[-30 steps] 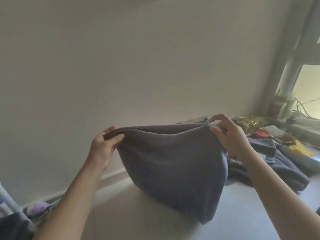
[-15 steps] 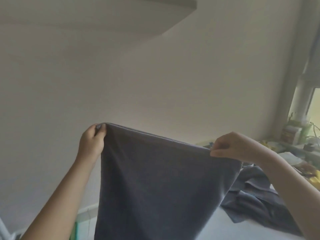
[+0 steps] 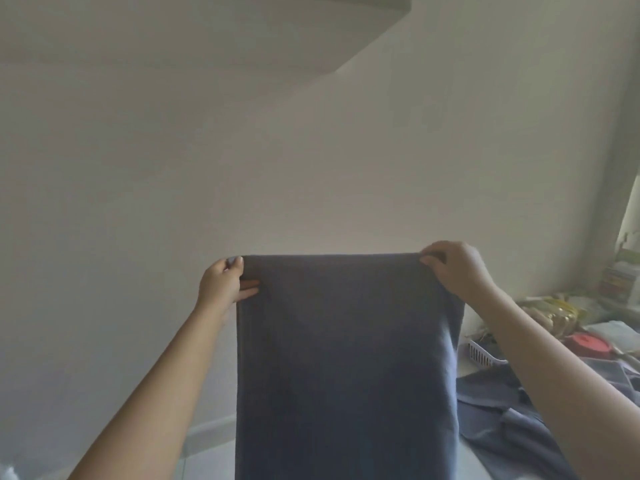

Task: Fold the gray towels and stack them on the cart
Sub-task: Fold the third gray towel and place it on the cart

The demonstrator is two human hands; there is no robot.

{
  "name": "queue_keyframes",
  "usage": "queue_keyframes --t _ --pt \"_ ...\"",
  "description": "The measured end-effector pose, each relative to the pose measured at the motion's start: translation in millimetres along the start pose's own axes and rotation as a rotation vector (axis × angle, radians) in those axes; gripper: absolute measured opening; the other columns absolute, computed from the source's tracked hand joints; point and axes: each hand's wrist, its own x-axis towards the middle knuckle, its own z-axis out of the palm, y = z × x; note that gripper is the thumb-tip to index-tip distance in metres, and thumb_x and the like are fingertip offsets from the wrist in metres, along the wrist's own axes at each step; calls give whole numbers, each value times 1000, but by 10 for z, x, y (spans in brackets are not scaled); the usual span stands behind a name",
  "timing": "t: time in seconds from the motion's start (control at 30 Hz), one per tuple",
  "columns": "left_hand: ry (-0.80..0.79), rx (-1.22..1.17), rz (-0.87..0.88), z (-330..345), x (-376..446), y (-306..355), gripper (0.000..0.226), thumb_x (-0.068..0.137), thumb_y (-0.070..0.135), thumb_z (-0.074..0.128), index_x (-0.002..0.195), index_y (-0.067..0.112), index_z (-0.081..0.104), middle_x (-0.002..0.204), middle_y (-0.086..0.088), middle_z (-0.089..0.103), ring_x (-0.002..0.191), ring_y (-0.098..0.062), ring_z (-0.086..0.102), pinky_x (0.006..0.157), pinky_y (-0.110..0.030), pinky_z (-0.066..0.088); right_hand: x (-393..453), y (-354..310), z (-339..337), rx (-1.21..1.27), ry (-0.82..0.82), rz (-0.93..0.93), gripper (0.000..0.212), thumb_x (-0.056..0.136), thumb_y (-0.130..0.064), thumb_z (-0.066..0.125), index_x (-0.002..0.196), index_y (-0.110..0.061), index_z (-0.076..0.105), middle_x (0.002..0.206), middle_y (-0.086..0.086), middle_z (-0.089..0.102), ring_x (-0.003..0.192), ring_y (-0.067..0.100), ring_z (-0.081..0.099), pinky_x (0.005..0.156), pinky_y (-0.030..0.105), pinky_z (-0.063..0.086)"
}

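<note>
The gray towel (image 3: 346, 368) hangs flat in front of the wall (image 3: 311, 150), stretched by its 2 top corners. The left hand (image 3: 221, 284) pinches the left corner, thumb over the front; the right hand (image 3: 457, 268) grips the right corner with curled fingers. To the right of the held towel, more gray towels (image 3: 512, 414) lie crumpled beside a white basket (image 3: 483, 356). This looks like the opening-out step before folding 1 towel. The next move probably calls for bringing both corners together evenly. The cart is not in view.
</note>
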Motion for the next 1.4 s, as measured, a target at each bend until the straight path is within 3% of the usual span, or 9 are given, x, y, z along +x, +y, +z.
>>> queue_keyframes --t 0.3,0.4,0.5,0.63,0.73,0.83,0.97,1.23,1.4 --pt "3 -288 319 98 72 439 18 100 14 44 85 12 54 91 -8 60 67 -10 68 73 -26 59 208 -177 -458 81 393 -98 13 84 -20 66 92 -12 73 98 6 71 95 25 62 79 23 35" --pt "-16 -281 358 -87 -257 407 18 100 13 43 85 12 54 84 -4 59 65 -10 66 71 -26 59 -112 -240 -618 137 386 -104 11 84 -19 67 91 -13 72 93 3 69 86 17 58 70 9 33" --pt "32 -61 358 -393 -622 70 21 99 18 47 80 21 55 82 -2 57 73 -12 58 68 -22 53 -581 -233 -643 108 205 -82 6 83 -17 67 87 -17 71 78 -5 64 74 14 53 66 -3 33" --pt "-36 67 204 -877 -1071 -694 13 92 29 56 85 19 61 99 -6 59 96 -16 53 85 -28 36 -1247 -44 -464 61 -176 -58 21 82 -15 69 72 -33 62 67 -12 62 63 8 53 64 4 39" --pt "-124 110 -10 -1128 -1414 -1298 23 85 28 61 72 11 69 73 4 69 78 -17 58 73 -26 42 -1739 190 -143 30 -481 22 32 79 -24 72 63 -49 59 75 -24 64 75 -3 59 67 7 41" --pt "-99 150 -223 -1227 -1728 -1773 30 91 6 53 63 9 63 50 9 63 67 -18 55 63 -30 40 -2218 398 209 40 -718 126 12 75 -49 70 65 -48 63 75 -16 67 77 -1 60 68 12 43" --pt "-183 279 -450 -1384 -1946 -2361 25 93 8 54 68 9 57 50 6 61 61 -18 55 63 -30 38 -2703 705 570 11 -935 246 29 82 -31 69 63 -51 62 75 -10 67 73 4 59 70 12 41" --pt "-237 624 -471 -1317 -1882 -3077 31 95 27 54 81 1 63 87 -17 68 87 -28 62 76 -35 45 -2905 902 1130 -132 -984 370 19 83 -34 68 68 -37 57 75 -8 59 71 7 53 59 10 36" --pt "-252 784 -509 -1117 -1835 -3418 26 96 27 50 80 8 54 100 -23 66 97 -34 61 74 -33 41 -3061 1032 1529 -170 -956 457 18 84 -33 66 69 -34 57 76 -8 55 83 16 55 69 22 36"
